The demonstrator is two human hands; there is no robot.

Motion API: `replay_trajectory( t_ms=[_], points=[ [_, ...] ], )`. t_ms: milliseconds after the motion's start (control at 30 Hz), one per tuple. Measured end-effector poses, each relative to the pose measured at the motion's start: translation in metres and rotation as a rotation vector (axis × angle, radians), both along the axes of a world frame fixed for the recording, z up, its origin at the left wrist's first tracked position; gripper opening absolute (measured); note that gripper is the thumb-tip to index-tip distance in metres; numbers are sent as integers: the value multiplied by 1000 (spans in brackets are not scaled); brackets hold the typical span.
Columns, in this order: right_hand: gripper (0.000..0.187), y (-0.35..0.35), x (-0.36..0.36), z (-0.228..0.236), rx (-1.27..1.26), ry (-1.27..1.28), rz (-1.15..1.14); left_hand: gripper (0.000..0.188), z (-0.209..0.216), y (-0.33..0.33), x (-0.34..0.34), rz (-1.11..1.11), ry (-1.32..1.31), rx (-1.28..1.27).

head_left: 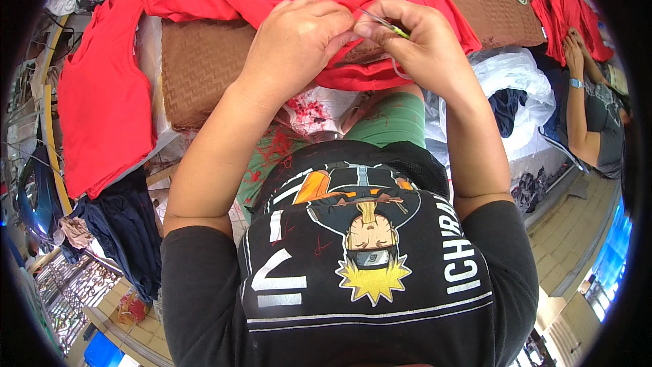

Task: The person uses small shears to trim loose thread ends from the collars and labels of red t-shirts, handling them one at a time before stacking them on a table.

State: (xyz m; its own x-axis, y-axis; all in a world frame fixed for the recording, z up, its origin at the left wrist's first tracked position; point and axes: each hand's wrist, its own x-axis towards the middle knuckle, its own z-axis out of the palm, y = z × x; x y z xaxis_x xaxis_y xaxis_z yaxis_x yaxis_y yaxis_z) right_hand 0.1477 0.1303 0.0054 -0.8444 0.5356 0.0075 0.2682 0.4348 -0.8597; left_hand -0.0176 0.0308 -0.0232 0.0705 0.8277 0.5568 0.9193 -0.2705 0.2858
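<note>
Snips (395,29) slant from right hand (422,39) toward left hand (299,37).
Right grips them, blades up-left over red garment (367,76); left pinches its cloth.

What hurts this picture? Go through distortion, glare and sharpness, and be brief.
Head view: fisheye bending bows the yellow strip at left, with black around the rim; head view: the white plastic bag looks bright and pale; head view: the left hand and right hand look fairly sharp, while the co-worker is squeezed and less clear at the right edge.
</note>
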Motion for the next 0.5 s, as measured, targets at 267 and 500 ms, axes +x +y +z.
replay_trajectory(
  t_ms=[267, 500],
  points=[
    [18, 13, -8, -17, -212, 346, -24, 17, -5, -3, -4, 28, -665, -327],
    [20, 28, 5, -12, -194, 264, -125, 14, 3, -20, -14, -282, -1011, -392]
  ],
)
